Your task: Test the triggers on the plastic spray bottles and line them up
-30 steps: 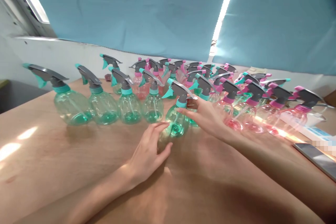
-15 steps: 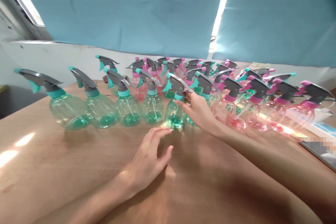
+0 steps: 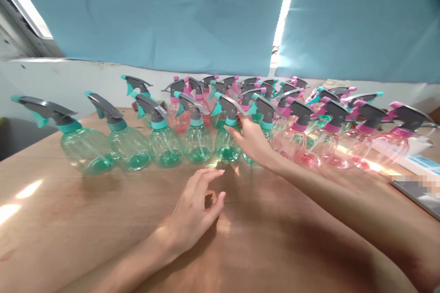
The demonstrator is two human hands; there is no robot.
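A clear green spray bottle [image 3: 227, 146] with a grey trigger head and turquoise collar stands upright in the front row. My right hand [image 3: 255, 139] is closed around its neck, thumb on the near side; the other fingers are partly hidden behind it. Beside it on the left stands another green spray bottle [image 3: 198, 144], and a further green spray bottle [image 3: 266, 135] is partly covered by my right hand. My left hand [image 3: 195, 206] hovers low over the wooden table [image 3: 137, 210], fingers curved and apart, holding nothing, short of the bottle's base.
More green spray bottles [image 3: 130, 146] extend the front row leftward. Pink spray bottles [image 3: 332, 146] continue it to the right, with several mixed bottles behind. A dark flat device [image 3: 417, 197] lies at the right edge. Blue curtain [image 3: 172, 18] covers the back.
The held green bottle has slid slightly away from me, more level with the row. A gap now shows between its base and my left fingertips. The view has shifted a little.
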